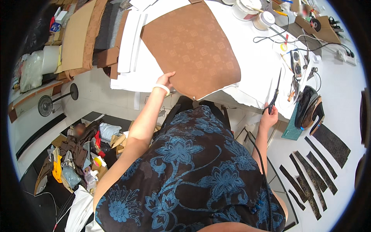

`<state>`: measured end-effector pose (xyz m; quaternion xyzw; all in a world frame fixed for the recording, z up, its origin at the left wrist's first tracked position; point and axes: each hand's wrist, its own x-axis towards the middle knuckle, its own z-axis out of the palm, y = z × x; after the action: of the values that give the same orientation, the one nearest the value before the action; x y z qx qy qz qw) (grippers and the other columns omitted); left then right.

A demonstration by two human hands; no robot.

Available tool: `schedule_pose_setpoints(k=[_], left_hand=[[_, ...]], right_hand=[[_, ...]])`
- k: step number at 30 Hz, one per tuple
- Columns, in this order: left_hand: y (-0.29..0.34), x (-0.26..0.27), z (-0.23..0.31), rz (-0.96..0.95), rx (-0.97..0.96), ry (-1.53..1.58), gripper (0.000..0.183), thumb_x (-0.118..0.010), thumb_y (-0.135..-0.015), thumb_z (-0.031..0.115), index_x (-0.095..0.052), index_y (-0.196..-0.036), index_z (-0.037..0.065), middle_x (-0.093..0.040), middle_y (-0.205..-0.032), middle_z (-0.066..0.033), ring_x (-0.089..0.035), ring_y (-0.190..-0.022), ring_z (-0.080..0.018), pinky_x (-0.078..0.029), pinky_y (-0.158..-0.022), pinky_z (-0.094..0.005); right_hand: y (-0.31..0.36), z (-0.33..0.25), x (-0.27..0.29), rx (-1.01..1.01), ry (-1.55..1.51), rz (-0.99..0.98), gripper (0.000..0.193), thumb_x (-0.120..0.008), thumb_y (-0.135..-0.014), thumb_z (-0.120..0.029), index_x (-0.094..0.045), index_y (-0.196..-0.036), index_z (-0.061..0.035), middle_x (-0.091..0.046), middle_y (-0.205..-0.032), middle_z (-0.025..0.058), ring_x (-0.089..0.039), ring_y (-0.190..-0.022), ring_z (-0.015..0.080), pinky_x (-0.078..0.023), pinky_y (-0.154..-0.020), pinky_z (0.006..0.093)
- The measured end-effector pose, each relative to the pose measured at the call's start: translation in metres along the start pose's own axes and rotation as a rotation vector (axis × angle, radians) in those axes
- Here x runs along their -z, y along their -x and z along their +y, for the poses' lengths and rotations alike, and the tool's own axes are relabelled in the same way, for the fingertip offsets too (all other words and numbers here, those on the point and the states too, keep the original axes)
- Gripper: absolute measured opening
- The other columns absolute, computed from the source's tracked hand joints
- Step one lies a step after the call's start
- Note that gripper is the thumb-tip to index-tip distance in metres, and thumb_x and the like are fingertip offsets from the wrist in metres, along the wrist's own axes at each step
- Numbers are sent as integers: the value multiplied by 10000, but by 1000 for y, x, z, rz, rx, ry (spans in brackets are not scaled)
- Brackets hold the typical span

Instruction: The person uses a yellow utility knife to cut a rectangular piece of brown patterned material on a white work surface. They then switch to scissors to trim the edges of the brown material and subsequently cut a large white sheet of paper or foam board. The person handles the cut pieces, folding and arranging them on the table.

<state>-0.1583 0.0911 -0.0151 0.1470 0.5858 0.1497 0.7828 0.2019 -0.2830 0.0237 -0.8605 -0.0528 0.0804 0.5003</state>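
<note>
A large brown sheet (193, 46) with a faint tone-on-tone pattern, leather or fabric, covers the middle of the white work table (255, 58). Its near edge curls up a little over the table's front and shows a pale underside. At its lower left edge my left hand (166, 80), with a pale bangle on the wrist, pinches the sheet. Over the table's front edge to the right, my right hand (271, 114) is closed around the handles of black scissors (276, 92). Their long blades point away from me, look closed and are apart from the sheet.
White tubs (264, 21) and cables stand at the back right, near hand tools. A green cutting mat (292, 129) and dark patterned strips (311, 174) lie to the right. Left are stacked boards (77, 34), a fan (45, 105) and a heap of scraps (77, 150).
</note>
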Motion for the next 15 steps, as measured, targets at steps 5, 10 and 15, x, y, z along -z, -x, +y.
schedule_pose_setpoints(k=[5,10,15], left_hand=[[11,-34,-14,110,-173,481,415,-586,-994,141,-497,-1377,12,-572,-1389,-191,-543,-1288,-396,-426,-1110,-575],[18,-20,-22,212,-141,627,493,-401,-1052,292,-446,-1450,4,-508,-1476,-216,-475,-1368,-415,-355,-1162,-595],[23,-89,-93,154,13,545,394,-590,-971,143,-498,-1340,35,-594,-1346,-174,-557,-1266,-351,-429,-1104,-518]], right_hand=[[-3,-12,-33,-28,-103,-40,363,-807,-890,-150,-622,-1078,100,-694,-902,88,-635,-784,108,-526,-727,238],[-1,-25,-44,-61,-154,-86,280,-789,-897,-101,-613,-1047,57,-674,-880,45,-617,-781,80,-496,-695,208],[2,-27,-44,-102,-202,-107,293,-798,-893,-108,-613,-1054,52,-676,-896,39,-616,-796,70,-495,-710,198]])
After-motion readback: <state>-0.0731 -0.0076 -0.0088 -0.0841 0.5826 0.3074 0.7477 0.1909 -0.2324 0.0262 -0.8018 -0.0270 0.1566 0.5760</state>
